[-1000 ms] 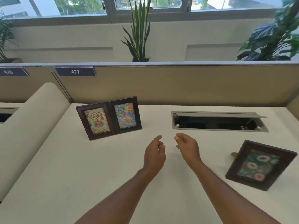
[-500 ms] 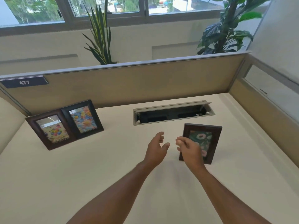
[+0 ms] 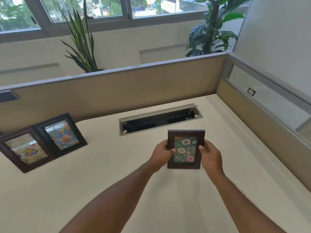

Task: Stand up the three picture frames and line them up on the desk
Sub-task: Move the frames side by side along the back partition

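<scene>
A dark brown frame with a doughnut picture [image 3: 185, 148] is upright near the middle of the cream desk [image 3: 101, 182], facing me. My left hand [image 3: 162, 153] grips its left edge and my right hand [image 3: 210, 154] grips its right edge, thumbs on the front. Whether its base touches the desk I cannot tell. At the far left two more dark frames stand side by side, leaning back: one with coloured balloons [image 3: 25, 151] and one with colourful flowers [image 3: 61, 134].
An open cable tray [image 3: 159, 119] is sunk into the desk just behind the doughnut frame. Tan partition walls [image 3: 117, 91] close the desk at the back and on the right. Potted plants [image 3: 82, 41] stand beyond the partition under the windows.
Both hands reached right and took hold of the doughnut frame by its sides. The frame now faces me squarely instead of sitting skewed. The view swung to the right.
</scene>
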`<state>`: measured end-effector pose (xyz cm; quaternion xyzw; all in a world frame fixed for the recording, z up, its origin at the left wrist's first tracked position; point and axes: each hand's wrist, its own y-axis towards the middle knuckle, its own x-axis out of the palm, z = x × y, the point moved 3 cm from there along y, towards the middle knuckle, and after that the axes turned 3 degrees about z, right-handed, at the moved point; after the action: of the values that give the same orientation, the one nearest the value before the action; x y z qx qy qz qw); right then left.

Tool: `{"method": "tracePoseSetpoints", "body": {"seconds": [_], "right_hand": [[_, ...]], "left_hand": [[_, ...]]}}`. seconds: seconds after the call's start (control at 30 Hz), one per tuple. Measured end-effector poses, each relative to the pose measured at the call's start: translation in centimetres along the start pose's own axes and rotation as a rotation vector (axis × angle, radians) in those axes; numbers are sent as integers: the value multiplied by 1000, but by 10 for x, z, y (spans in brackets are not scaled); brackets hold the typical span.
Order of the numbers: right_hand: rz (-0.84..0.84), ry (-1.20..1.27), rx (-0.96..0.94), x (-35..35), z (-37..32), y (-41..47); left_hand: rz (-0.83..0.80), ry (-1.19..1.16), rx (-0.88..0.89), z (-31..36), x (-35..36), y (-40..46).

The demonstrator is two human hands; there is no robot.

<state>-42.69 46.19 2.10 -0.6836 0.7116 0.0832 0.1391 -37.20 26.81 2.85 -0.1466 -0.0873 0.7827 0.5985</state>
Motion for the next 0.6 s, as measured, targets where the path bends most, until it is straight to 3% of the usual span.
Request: {"method": "tracePoseSetpoints", "body": {"seconds": [0.23,0.6], "right_hand": [[-9,0,11,20,-11,9],[-247,24,-116,160,-84,8]], "left_hand": [[8,-69,-34,4,-25,6],[245,-175,21,4,-170,7]]}}
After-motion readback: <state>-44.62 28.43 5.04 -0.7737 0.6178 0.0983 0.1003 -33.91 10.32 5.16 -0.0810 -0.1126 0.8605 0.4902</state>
